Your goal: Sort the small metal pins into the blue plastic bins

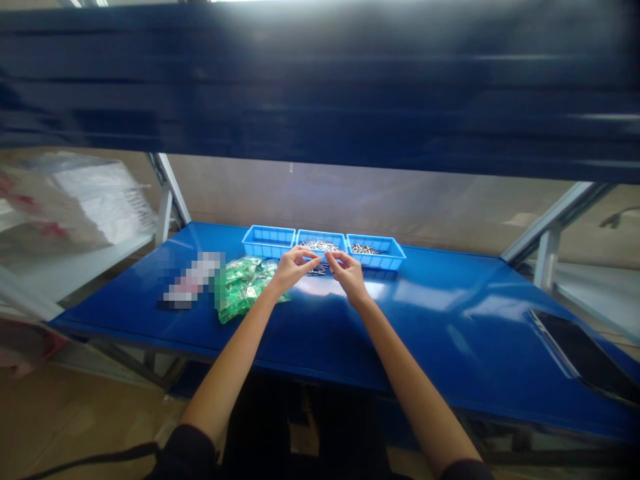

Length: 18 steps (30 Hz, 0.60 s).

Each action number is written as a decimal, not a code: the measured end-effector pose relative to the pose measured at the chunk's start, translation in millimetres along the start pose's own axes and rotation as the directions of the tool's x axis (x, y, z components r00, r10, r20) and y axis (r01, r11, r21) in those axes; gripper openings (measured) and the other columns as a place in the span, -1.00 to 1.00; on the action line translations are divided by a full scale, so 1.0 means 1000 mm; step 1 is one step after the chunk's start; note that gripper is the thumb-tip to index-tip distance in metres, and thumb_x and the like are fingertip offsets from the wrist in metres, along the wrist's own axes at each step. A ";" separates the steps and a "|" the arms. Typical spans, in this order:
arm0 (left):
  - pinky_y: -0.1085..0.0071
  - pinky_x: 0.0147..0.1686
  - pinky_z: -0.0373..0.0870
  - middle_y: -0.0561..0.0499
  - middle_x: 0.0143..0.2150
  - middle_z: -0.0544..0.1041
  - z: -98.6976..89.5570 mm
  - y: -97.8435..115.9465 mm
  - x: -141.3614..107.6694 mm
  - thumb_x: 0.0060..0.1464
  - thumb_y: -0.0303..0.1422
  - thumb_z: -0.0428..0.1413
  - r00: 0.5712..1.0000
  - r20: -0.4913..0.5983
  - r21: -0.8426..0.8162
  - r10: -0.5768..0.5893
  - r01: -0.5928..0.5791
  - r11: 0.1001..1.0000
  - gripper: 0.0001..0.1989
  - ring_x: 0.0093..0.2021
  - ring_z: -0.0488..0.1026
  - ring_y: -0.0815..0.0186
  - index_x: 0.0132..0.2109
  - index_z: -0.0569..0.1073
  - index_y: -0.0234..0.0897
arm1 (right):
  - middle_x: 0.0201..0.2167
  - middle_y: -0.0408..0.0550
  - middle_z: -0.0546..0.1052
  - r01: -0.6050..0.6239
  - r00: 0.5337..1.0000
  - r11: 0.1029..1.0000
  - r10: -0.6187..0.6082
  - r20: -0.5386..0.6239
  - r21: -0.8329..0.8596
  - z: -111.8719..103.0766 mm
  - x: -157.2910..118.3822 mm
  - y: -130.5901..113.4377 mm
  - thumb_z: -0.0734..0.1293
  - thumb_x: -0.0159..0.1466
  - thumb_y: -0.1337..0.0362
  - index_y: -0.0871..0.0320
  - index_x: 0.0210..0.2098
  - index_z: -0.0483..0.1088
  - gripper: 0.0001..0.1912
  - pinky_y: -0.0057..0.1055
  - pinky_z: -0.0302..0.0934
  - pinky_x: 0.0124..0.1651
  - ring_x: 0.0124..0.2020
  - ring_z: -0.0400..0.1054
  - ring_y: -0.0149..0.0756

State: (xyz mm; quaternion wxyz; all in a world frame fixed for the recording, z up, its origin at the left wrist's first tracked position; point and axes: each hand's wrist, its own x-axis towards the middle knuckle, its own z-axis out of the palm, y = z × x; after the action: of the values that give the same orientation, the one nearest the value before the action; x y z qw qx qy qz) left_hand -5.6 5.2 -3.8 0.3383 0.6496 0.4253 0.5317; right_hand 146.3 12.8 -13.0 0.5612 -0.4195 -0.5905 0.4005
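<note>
My left hand (293,267) and my right hand (350,275) meet above the blue table (450,320), fingertips pinched together on a small metal part (324,260) that is too small to make out. They hover just in front of the middle blue tray (321,235), which holds several small metal pieces. A left blue tray (269,240) looks bare and a right blue tray (376,252) holds more metal bits. A clear bag of green parts (243,287) lies beside my left wrist.
A blurred white object (193,280) lies left of the green bag. A dark flat tablet-like slab (585,353) rests at the table's right edge. A dark blue shelf (320,87) hangs overhead. Grey frame posts (165,207) stand at both sides.
</note>
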 end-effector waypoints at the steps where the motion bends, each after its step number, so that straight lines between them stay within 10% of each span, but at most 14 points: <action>1: 0.53 -0.48 0.36 -0.08 -0.17 0.42 -0.001 0.001 0.001 -0.10 -0.18 0.20 0.999 -0.052 -0.021 -0.013 0.012 1.000 -0.71 -0.42 0.38 0.47 -0.33 0.52 -0.35 | -0.52 -0.10 0.47 0.005 1.000 1.000 -0.005 0.015 -0.018 0.000 0.000 0.001 0.34 0.03 -0.09 0.19 -0.41 0.46 -0.57 -0.49 0.13 -0.54 -0.58 0.25 -0.44; 7: 0.57 -0.60 0.26 -0.06 -0.17 0.44 0.001 0.002 0.002 -0.16 -0.18 0.24 0.975 -0.182 -0.123 -0.131 0.109 0.986 -0.68 -0.51 0.33 0.53 -0.31 0.51 -0.35 | -0.52 -0.07 0.50 0.015 0.992 0.999 -0.009 0.129 -0.048 0.004 -0.004 0.000 0.36 -0.01 -0.09 0.19 -0.40 0.50 -0.56 -0.48 0.13 -0.56 -0.59 0.25 -0.43; 18: 0.58 -0.63 0.20 -0.07 -0.18 0.51 -0.001 0.005 0.002 -0.06 -0.17 0.17 0.956 -0.214 -0.172 -0.201 0.166 0.971 -0.63 -0.58 0.27 0.56 -0.15 0.47 -0.34 | -0.32 0.01 0.53 -0.072 0.993 0.997 0.072 -0.096 0.000 -0.010 0.006 0.004 0.36 0.00 -0.06 0.21 -0.26 0.51 -0.51 -0.52 0.07 -0.58 -0.53 0.27 -0.43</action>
State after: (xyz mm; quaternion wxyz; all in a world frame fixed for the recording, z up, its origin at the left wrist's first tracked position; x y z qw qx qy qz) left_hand -5.3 5.0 2.0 0.3832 0.5136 0.4784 0.6004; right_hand 156.2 19.6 -14.7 0.5733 -0.4602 -0.5482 0.3988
